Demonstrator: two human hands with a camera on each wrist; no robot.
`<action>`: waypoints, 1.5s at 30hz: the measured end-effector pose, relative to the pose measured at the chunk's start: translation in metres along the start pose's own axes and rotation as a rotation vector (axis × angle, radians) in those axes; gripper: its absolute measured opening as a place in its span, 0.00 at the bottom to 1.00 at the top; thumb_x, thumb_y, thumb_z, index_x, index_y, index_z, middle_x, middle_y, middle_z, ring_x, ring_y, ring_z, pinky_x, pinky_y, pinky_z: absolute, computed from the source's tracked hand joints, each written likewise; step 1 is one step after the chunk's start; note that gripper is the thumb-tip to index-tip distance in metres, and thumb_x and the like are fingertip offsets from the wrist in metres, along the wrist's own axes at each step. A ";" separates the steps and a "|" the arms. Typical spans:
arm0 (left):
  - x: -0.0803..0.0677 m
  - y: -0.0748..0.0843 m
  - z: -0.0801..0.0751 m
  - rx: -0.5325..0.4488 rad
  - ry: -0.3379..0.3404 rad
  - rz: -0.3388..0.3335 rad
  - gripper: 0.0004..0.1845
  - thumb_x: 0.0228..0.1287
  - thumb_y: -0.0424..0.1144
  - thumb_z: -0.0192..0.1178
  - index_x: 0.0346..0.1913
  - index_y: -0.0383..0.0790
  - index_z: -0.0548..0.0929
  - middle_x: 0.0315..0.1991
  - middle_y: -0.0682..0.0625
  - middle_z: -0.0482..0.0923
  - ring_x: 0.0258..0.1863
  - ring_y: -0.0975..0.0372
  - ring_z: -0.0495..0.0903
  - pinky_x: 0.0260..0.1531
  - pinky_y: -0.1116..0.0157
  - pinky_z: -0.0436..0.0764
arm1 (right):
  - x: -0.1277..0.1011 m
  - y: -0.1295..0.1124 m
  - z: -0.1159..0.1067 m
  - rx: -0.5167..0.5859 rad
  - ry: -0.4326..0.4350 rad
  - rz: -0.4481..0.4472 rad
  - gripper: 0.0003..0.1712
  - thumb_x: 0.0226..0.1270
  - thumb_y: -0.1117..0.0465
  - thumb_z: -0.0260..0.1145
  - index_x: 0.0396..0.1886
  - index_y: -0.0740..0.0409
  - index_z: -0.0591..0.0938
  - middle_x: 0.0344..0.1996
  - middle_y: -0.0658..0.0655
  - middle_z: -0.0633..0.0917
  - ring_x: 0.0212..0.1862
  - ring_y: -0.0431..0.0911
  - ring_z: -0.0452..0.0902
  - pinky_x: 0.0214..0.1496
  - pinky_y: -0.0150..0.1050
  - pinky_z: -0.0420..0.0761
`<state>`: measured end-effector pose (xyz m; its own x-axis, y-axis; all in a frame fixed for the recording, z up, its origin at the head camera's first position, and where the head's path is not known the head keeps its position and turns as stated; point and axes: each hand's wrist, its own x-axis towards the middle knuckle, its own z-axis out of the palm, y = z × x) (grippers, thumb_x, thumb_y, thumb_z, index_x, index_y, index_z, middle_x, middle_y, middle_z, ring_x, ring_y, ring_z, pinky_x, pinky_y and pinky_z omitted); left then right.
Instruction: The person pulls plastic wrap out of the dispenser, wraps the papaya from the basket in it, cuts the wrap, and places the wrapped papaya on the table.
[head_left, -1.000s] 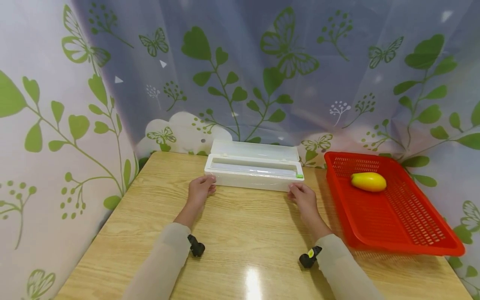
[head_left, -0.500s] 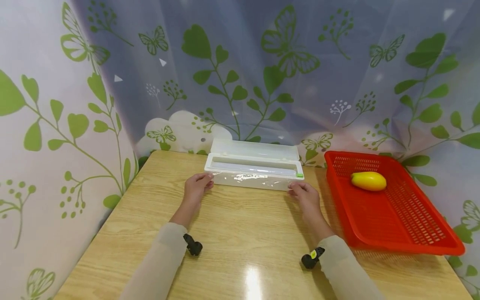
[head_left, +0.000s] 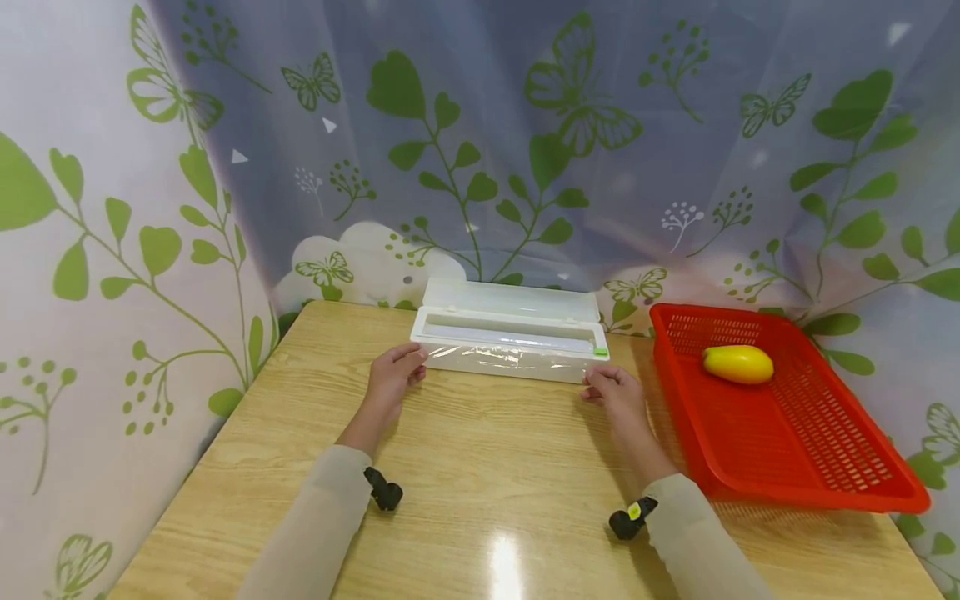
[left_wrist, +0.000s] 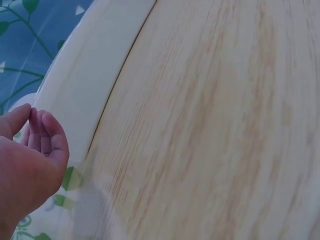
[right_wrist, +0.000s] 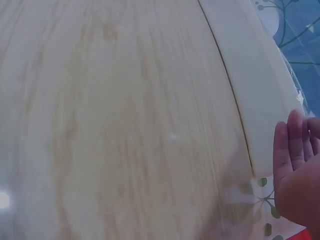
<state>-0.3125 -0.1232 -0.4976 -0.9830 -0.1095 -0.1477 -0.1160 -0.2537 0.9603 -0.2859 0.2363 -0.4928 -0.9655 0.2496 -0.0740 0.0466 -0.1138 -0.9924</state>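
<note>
A long white cling film dispenser box [head_left: 427, 329] stands at the back of the wooden table, its lid [head_left: 510, 298] raised behind it. Inside lies a pale roll [head_left: 517, 337], and a small green slider [head_left: 601, 352] sits at the right end. Shiny clear cling film [head_left: 498, 358] hangs across the box front. My left hand [head_left: 392, 379] pinches the film's left corner between thumb and fingers. At the other corner, my right hand [head_left: 617, 396] pinches it likewise. In the left wrist view the thumb and fingertips of the left hand [left_wrist: 35, 155] meet near the box edge.
A red plastic basket [head_left: 750, 442] stands on the table [head_left: 480, 467] at the right, with a yellow eggplant-shaped vegetable [head_left: 738, 364] in it. A patterned curtain [head_left: 480, 142] rises right behind the box and along the left side.
The left hand has shifted slightly left and the right hand slightly right. The film between them looks tauter and shinier across the box front. Box and basket have stayed put.
</note>
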 end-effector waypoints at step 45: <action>-0.001 0.010 -0.018 0.228 -0.135 0.023 0.19 0.76 0.42 0.58 0.59 0.30 0.80 0.45 0.48 0.79 0.38 0.64 0.78 0.48 0.64 0.82 | -0.003 -0.031 -0.012 -0.209 -0.182 0.018 0.23 0.77 0.58 0.60 0.57 0.76 0.75 0.32 0.47 0.84 0.31 0.39 0.81 0.43 0.32 0.86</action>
<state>-0.3102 -0.1429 -0.4924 -0.9940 0.0206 -0.1073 -0.1079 -0.0279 0.9938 -0.2814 0.2502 -0.4634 -0.9933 0.0701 -0.0916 0.0977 0.0894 -0.9912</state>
